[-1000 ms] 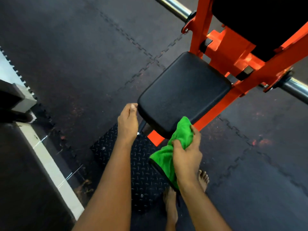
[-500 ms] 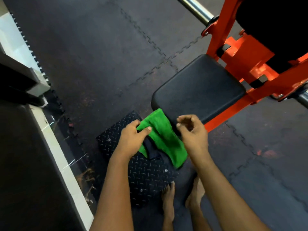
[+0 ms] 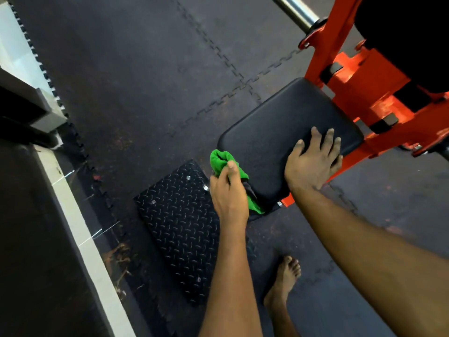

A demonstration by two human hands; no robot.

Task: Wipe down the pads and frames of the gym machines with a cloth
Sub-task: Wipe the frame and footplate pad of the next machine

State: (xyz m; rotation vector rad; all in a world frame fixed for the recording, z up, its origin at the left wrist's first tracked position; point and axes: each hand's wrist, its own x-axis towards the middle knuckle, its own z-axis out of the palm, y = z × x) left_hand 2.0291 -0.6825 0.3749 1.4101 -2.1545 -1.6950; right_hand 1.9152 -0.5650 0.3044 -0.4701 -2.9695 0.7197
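Found cloth, green, bunched against the near-left corner of the pad, centre of frame, with a tail trailing down under the pad edge. Judged soft, light and limp; likely to fold or slip loose if pinched by a corner, so best gathered in a full fist at the bunched middle. Judged pad firm and smooth-skinned, fixed to the orange frame at upper right. Noted left hand reaching in from below, fingers and thumb curled round the cloth. Noted right hand laid flat on the pad's right half, fingers straight and slightly spread, holding nothing
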